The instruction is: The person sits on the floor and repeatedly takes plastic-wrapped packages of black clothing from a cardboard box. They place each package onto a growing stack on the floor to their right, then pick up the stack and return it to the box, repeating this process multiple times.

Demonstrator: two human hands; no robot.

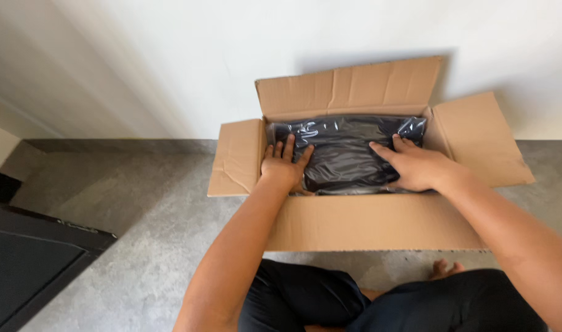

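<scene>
Here, a person sits on the grey floor (139,246) with an open box (373,221) in front of them, pushed up against the white wall (232,61). All four flaps are folded outwards: the back one stands up against the wall, the side ones splay left and right, and the near one hangs down towards the person's lap.

Inside the box lies a bag (345,150) of glossy black plastic, creased and catching the light, filling most of the space from side to side.

Both hands are down in the box. The left hand (285,166) lies flat with its fingers spread, resting on the left end of the bag, close against the box's left wall; it is open, pressing rather than gripping. The right hand (416,165) lies on the right part of the bag, palm down, its fingers stretched towards the middle and also relaxed, closed around nothing. The two hands are apart, with a stretch of the black plastic between them.

The person wears dark trousers (305,301), and bare toes (446,267) show just below the box's near flap. At the left edge stands a dark piece of furniture (29,258).
</scene>
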